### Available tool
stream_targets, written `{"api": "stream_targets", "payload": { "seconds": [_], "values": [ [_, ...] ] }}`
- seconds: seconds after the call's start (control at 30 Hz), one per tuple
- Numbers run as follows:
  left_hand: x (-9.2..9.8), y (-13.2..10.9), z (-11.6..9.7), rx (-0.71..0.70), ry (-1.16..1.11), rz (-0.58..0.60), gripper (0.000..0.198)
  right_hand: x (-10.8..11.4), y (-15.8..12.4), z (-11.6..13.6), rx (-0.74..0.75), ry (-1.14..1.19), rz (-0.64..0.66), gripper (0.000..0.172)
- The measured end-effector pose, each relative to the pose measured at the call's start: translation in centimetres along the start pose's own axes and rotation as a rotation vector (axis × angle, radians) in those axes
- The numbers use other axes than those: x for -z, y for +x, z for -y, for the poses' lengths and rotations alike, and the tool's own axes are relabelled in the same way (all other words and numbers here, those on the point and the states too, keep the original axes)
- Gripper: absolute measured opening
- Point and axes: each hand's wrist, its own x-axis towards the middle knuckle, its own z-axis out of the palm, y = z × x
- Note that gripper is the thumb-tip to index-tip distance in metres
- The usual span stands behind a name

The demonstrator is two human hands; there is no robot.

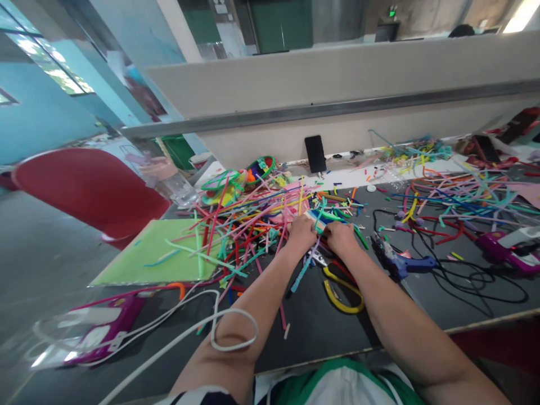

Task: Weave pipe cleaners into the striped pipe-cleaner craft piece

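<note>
My left hand (302,232) and my right hand (340,236) meet at the middle of a dark table (312,326). Both have their fingers curled together around a small light-coloured piece (317,221) held between them, with a green pipe cleaner across it. A big heap of coloured pipe cleaners (248,216) lies just left of and behind the hands. Under my right wrist lie scissors with yellow handles (340,292). A light blue pipe cleaner (301,273) hangs down below my left hand.
A blue glue gun (400,261) with a black cord lies right of my hands. A green sheet (158,253) lies at left, a purple tool (103,329) with white cable at front left. A black phone (315,153) leans against the partition. More pipe cleaners (459,194) spread at right.
</note>
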Motion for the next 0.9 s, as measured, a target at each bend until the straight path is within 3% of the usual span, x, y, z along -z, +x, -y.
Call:
{"api": "stream_targets", "payload": {
  "seconds": [0.23, 0.33, 0.47, 0.67, 0.77, 0.9],
  "values": [
    [0.2, 0.2, 0.6, 0.011, -0.006, 0.022, 0.014, 0.9, -0.6, -0.8, 0.021, 0.11, -0.112, 0.024],
    [1.3, 0.0, 0.5, 0.027, 0.021, 0.017, 0.018, 1.4, -0.6, -1.2, -0.107, 0.111, -0.208, 0.029],
    [2.9, -0.6, -0.6, 0.0, 0.144, 0.066, 0.029, 2.1, -0.5, -1.8, -0.27, 0.083, -0.212, 0.035],
    [2.5, -1.7, -2.4, -0.108, 0.249, 0.161, 0.027, 2.4, -0.6, -2.0, -0.292, 0.176, -0.238, 0.038],
    [2.1, -1.5, -2.2, -0.087, 0.175, 0.137, 0.02, 2.5, -0.2, -2.5, -0.264, 0.396, -0.398, 0.036],
    [3.5, -0.9, -1.7, -0.08, -0.046, 0.013, 0.022, 3.0, 0.6, -3.9, -0.339, 0.958, -0.779, 0.039]
  ]
}}
